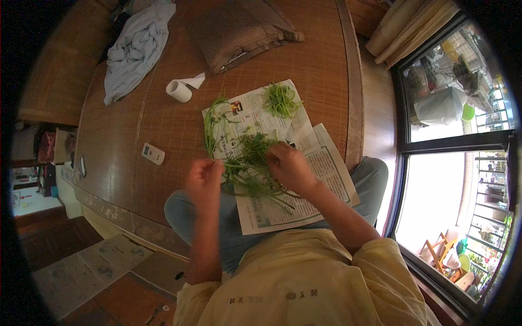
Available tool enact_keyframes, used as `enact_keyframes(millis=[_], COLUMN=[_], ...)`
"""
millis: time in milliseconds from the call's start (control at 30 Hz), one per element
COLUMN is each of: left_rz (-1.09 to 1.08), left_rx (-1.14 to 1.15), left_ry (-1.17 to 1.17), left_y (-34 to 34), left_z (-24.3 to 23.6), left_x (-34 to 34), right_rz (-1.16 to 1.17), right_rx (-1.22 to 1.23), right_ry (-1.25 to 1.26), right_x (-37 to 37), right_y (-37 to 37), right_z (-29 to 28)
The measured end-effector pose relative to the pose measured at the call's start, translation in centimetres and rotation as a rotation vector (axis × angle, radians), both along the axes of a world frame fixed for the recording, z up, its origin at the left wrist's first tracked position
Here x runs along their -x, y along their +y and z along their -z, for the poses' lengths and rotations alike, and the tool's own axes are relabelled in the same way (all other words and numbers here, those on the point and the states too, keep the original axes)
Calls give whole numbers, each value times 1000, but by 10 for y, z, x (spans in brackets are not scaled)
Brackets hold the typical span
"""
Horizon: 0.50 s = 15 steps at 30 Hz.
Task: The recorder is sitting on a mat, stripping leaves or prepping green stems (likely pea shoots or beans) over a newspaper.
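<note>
Two hands (pixel 204 179) (pixel 291 168), leafy green stems (pixel 254 149), newspaper (pixel 333 176)

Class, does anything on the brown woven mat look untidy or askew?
Mildly: the white paper roll has its loose end unwound, and the pale blue cloth toward the mat's upper left lies crumpled, not folded.

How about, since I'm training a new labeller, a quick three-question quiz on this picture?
1. Multiple choice: what lies under the greens? A) a tray; B) newspaper; C) a towel.
2. True or false: the white paper roll lies on the newspaper.
3. Which of the person's hands is nearer the white remote?

Key: 1. B. 2. False; it lies beyond the newspaper's edge. 3. The left hand.
</note>
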State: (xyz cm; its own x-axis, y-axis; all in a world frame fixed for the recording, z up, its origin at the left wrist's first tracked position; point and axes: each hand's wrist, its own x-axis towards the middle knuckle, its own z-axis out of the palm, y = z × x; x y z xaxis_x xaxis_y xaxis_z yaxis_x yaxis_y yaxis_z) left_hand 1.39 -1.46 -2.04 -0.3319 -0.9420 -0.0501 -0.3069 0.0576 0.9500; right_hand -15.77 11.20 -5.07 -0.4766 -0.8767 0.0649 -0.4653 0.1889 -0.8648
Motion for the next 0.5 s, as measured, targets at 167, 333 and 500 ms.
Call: enact_keyframes(millis=[167,333,500], left_rz=[68,95,109], left_rx=[56,89,143], left_ry=[91,10,-36], left_y=[9,11,14], left_z=[6,2,4], left_x=[5,8,13], right_rz=[41,-127,-123], right_rx=[118,119,150], right_ry=[40,-92,-20], right_x=[-2,-11,-18], right_y=[-9,-8,-9], right_z=[4,-9,-8])
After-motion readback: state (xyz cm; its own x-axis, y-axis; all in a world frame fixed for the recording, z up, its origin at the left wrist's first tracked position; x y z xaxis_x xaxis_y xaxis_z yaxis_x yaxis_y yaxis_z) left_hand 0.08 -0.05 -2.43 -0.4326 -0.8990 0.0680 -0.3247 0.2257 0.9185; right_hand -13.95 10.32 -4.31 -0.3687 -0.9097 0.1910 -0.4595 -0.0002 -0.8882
